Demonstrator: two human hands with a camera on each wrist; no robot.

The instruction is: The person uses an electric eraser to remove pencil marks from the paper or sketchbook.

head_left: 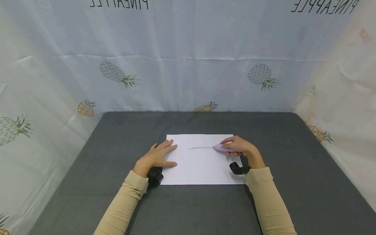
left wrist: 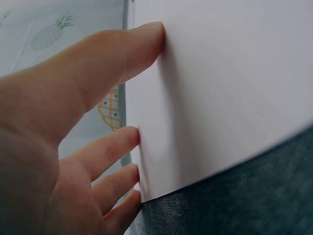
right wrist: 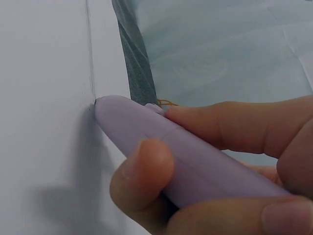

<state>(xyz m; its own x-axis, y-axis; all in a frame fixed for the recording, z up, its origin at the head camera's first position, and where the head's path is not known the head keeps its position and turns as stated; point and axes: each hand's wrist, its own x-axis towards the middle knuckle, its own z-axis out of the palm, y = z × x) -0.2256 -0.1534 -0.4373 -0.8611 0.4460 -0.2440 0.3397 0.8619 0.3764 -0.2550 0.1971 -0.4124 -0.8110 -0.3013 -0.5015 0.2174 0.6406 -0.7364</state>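
A white sheet of paper (head_left: 194, 169) lies on the dark table. My right hand (head_left: 239, 147) grips a lavender utility knife (right wrist: 146, 132) with a rounded body and a small slider by the forefinger. Its tip touches the sheet at the end of a thin grey line (head_left: 199, 148), which runs leftward in the head view; whether it is a slit or a mark I cannot tell. Fingers spread, my left hand (head_left: 160, 155) rests on the sheet's left edge. In the left wrist view, the thumb (left wrist: 144, 44) and fingertips touch the paper.
The dark grey cloth-covered table (head_left: 188, 209) extends around the sheet on all sides. A pale curtain (head_left: 188, 81) printed with pineapples hangs behind the far edge and along both sides. Black wrist straps (head_left: 239, 168) sit close to the paper.
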